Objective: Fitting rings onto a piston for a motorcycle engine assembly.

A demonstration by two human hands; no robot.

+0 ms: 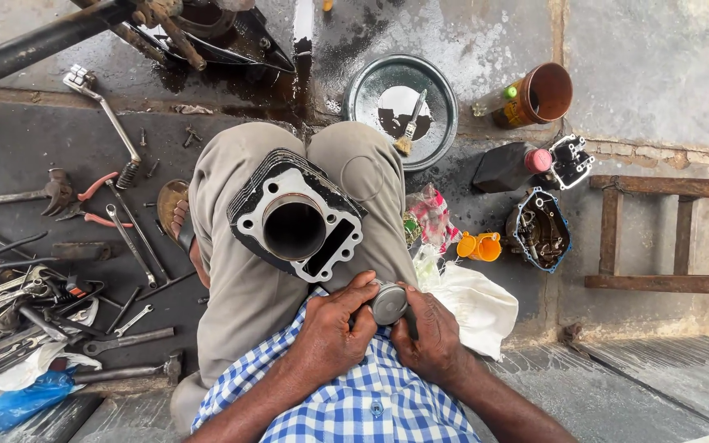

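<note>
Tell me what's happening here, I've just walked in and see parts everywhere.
A seated person holds a small round grey metal piston between the left hand and right hand, close to their checked shirt. A finned black and silver engine cylinder block rests on their knees. Spanners and pliers lie on the ground at one side, and a round metal bowl with a brush stands ahead.

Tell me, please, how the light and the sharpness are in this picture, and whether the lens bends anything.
Head view: soft, even daylight, with only faint shadows under the tools; wet ground by the metal bowl gives pale glare; the cylinder block on the knees is sharp, as are both hands, left hand and right hand, around the grey piston; the wide lens curves the edges, as at the dark bar.
</note>
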